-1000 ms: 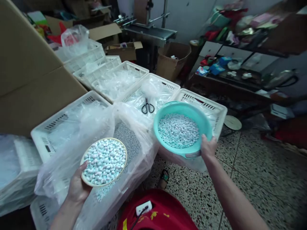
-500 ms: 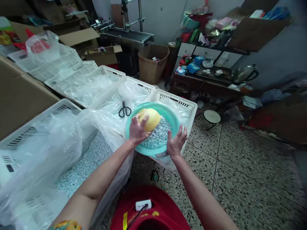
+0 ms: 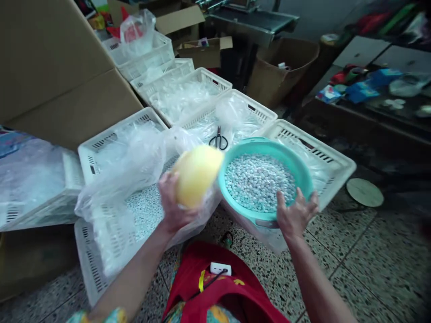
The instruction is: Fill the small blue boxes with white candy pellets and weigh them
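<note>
A cluttered workshop, shown by plastic crates (image 3: 316, 148), cardboard boxes (image 3: 283, 67) and a metal-framed machine (image 3: 251, 20).

Speckled flr. (image 3: 377, 264), grey wall (image 3: 319, 18) behind.

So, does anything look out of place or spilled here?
The scissors lie loose on plastic in a white crate, a slightly odd spot for them. The bowl is tipped, but the left hand has hold of it. I see no spill around the basin, though the speckled floor could hide stray pieces.
</note>
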`<state>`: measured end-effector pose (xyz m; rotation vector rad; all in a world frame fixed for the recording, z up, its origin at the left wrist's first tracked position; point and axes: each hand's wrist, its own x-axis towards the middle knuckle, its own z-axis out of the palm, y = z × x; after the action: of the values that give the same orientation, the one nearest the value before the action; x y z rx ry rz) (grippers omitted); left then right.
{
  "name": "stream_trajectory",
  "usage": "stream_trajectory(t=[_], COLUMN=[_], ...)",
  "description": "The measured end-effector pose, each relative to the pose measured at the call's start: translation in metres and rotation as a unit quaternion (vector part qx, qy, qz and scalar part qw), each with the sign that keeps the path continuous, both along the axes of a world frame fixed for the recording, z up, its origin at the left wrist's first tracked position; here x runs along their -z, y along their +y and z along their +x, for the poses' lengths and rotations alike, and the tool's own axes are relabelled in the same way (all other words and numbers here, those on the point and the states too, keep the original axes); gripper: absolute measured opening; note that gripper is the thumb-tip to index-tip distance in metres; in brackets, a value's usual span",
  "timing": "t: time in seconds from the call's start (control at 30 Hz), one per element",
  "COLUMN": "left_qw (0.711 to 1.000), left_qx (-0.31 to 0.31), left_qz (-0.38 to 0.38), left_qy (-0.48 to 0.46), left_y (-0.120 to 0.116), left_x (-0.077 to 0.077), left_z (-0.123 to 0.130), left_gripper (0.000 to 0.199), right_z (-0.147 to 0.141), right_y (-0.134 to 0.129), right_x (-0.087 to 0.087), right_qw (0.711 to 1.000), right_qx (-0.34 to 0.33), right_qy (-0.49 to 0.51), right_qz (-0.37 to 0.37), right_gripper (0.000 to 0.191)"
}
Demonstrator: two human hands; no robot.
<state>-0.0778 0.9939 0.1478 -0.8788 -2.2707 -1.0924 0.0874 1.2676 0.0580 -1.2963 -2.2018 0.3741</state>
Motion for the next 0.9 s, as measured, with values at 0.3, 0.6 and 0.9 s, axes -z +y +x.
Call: stream_trajectory(t=[0.3,0.6,0.9], left_qw=[0.734,0.826,0.774], left_qx=[-0.504,-0.318,-0.093], left_qz=[-0.037,-0.064,0.014], left_qy=[-0.454,-0.460,-0.627], left_y=[-0.125,-0.007,-0.062], left_x=[0.148,0.207,0.230], left_z=[-0.097,-0.143,-0.131], left_gripper=[0.076,0.087,0.066], right_z=[-0.008,-0.014,-0.008], right_y=[-0.003,-0.004,0.004], right_x=[0.013,0.009,0.028], right_qw=[0.999,0.999,0.998], right_qx=[-0.010,-0.004,0.006], right_qy=[-0.011,-0.036,-0.033], right_qz=[0.043,0.024,0.050], right_gripper=[0.056,0.049,0.050])
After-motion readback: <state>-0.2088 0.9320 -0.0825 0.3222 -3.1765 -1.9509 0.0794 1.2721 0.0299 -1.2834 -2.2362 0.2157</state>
